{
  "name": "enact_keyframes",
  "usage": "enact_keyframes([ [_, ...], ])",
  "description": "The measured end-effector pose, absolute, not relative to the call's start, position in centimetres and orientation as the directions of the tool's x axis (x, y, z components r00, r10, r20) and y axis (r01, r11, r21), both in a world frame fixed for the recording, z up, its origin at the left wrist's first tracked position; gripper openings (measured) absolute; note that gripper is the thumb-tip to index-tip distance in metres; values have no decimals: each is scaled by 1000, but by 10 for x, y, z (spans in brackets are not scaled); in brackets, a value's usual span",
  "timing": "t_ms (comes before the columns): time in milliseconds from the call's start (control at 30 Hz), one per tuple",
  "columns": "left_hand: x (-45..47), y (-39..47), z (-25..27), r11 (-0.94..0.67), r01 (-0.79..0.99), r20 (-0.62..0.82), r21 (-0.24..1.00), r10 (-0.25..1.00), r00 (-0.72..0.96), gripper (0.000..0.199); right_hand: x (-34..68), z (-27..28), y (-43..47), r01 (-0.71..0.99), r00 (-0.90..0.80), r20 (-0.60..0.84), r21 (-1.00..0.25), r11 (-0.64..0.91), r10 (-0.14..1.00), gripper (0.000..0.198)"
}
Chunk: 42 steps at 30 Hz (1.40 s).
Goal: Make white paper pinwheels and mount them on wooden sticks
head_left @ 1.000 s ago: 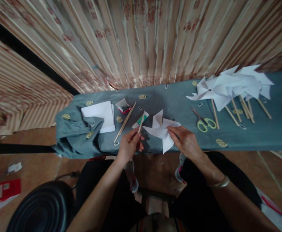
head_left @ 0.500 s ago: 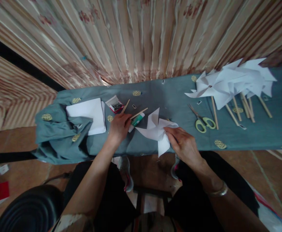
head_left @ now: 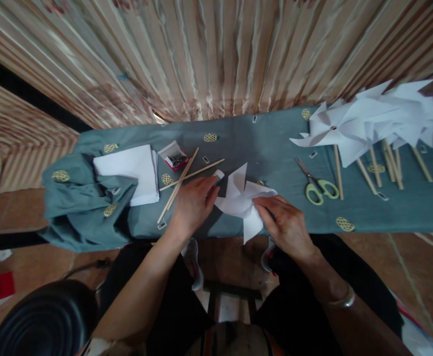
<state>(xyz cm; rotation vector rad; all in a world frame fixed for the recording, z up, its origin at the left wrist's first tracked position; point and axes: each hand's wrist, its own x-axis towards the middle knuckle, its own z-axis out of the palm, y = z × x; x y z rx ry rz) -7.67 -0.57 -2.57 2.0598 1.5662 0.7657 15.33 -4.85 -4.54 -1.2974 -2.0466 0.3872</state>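
Near the middle of the cloth, my left hand [head_left: 194,203] is closed around a glue stick [head_left: 219,175]. Only its pale end with a bit of green shows past the fingers. My right hand [head_left: 285,217] pinches the centre of a white paper pinwheel [head_left: 238,198], whose points fan out toward my left hand. Several thin wooden sticks [head_left: 181,182] lie crossed just left of my left hand. Behind them sits a small open red-and-white box [head_left: 175,157] of dark metal pins or tacks.
A stack of white paper [head_left: 127,170] lies on the left of the green cloth [head_left: 238,141]. Green-handled scissors [head_left: 318,188] rest right of my right hand. Farther right, several finished pinwheels [head_left: 379,118] on sticks are piled up. A pleated curtain [head_left: 216,59] hangs behind the table.
My left hand has moved slightly right and closed on the glue stick, leaving the wooden sticks in view on the cloth. My right hand keeps its pinch on the pinwheel.
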Motion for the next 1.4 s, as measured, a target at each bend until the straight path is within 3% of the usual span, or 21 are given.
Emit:
enact_keyframes([
  [133, -70, -13, -30, -82, 560, 16, 824, 992, 122, 17, 155, -45, -50, 676, -270, 372, -583, 450, 888, 23],
  [300, -61, -14, -29, 155, 244, -172, 957, 984, 51, 35, 156, -45, -51, 671, -266, 364, -595, 442, 893, 21],
  [500, -49, -13, -34, 290, -55, -288, 955, 956, 47, 56, 157, -48, -51, 664, -255, 337, -621, 417, 906, 23],
  [700, -45, -17, -27, 476, -471, -427, 743, 879, 214, 54, 160, -52, -48, 617, -169, 306, -708, 343, 937, 17],
  [800, -40, -22, -26, 494, -516, -428, 700, 868, 252, 57, 160, -53, -47, 592, -126, 284, -747, 302, 950, 15],
  [1033, -18, -33, -32, 471, -438, -449, 765, 879, 160, 79, 157, -51, -48, 589, -104, 272, -758, 280, 957, 15],
  [1400, -4, -34, -36, 390, -400, -399, 829, 915, 66, 79, 150, -43, -46, 580, -110, 304, -754, 309, 946, 15],
])
